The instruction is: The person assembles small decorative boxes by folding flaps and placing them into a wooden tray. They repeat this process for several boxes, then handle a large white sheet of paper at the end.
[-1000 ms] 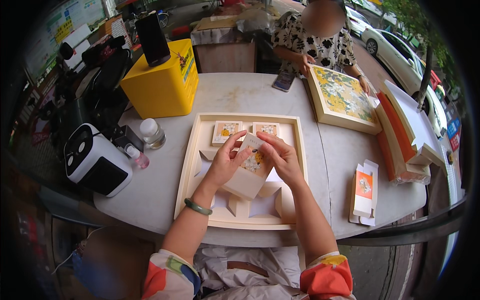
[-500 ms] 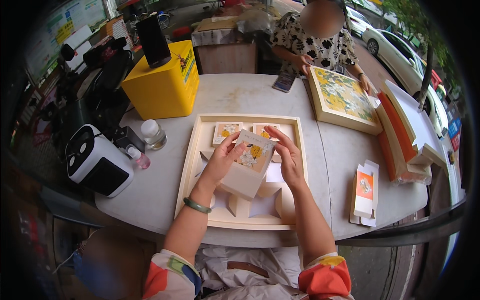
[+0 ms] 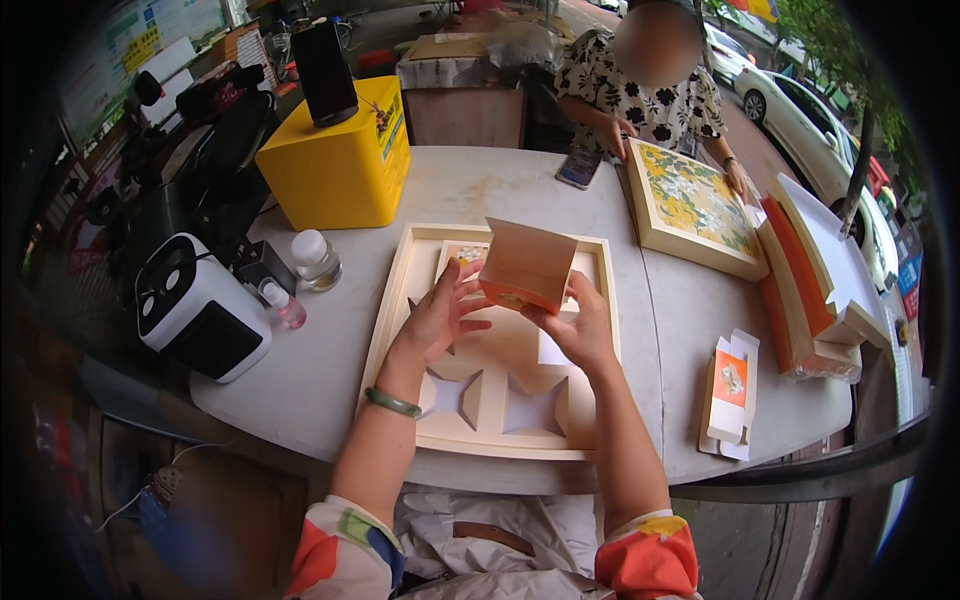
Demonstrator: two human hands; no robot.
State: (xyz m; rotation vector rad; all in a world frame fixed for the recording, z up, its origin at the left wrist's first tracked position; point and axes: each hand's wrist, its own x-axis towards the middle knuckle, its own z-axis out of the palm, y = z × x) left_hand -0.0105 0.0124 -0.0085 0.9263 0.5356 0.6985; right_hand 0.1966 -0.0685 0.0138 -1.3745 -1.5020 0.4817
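Observation:
A small cardboard box (image 3: 527, 262) with an orange flowered side is tilted above the tray, its cream flap or panel standing up. My right hand (image 3: 582, 328) pinches it at its lower right corner. Just left of it, my left hand (image 3: 440, 312) is open with fingers spread, its fingertips close to the box's left side; whether they touch it I cannot tell. Below both hands lies a shallow cream tray (image 3: 500, 446) with angular recesses. Another small flowered box (image 3: 460, 251) sits in the tray's far left recess, partly behind my left hand.
At left stand a white and black device (image 3: 205, 312), a pink spray bottle (image 3: 285, 306), a clear jar (image 3: 317, 262) and a yellow box (image 3: 335, 165). An opened small carton (image 3: 728, 395) lies right. Across the table a person (image 3: 640, 100) holds a flowered lid (image 3: 695, 205) beside stacked boxes (image 3: 805, 300).
The small box has been turned and tipped, so its orange side and raised panel show instead of the flowered front. My left hand has let go and spread its fingers.

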